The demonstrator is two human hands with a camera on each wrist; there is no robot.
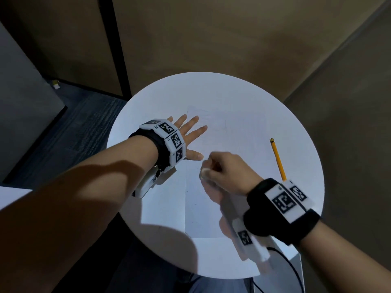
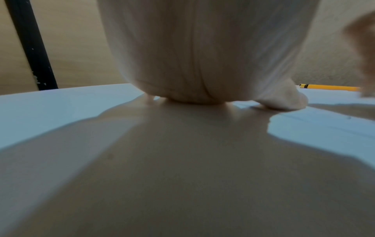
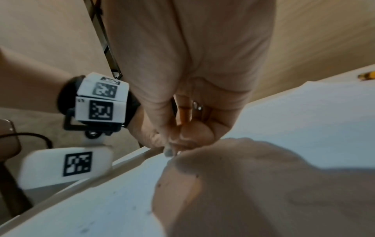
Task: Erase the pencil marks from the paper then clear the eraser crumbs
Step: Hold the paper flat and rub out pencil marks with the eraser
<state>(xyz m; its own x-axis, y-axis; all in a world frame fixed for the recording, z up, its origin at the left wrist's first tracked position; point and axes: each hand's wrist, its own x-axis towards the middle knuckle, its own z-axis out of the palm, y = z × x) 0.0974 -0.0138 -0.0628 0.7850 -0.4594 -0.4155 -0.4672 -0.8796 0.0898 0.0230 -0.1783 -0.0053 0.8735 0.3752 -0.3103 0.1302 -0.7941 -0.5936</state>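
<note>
A white sheet of paper (image 1: 237, 140) lies on the round white table (image 1: 222, 87), with faint pencil lines near its top. My left hand (image 1: 190, 134) presses flat on the paper's left edge, fingers spread and straight; its palm (image 2: 202, 56) fills the left wrist view. My right hand (image 1: 208, 169) is curled just below the left thumb and pinches a small white eraser (image 1: 204, 173) against the paper. The eraser (image 3: 168, 152) peeks out between the right fingertips. Small dark crumbs (image 1: 195, 204) dot the sheet's lower left, and crumbs (image 3: 158, 185) show up close.
A yellow pencil (image 1: 278, 160) lies on the table right of the paper, its eraser end pointing away; the pencil (image 2: 328, 87) also shows past my left thumb. The table's edge runs close behind both wrists. Brown walls and a dark post surround the table.
</note>
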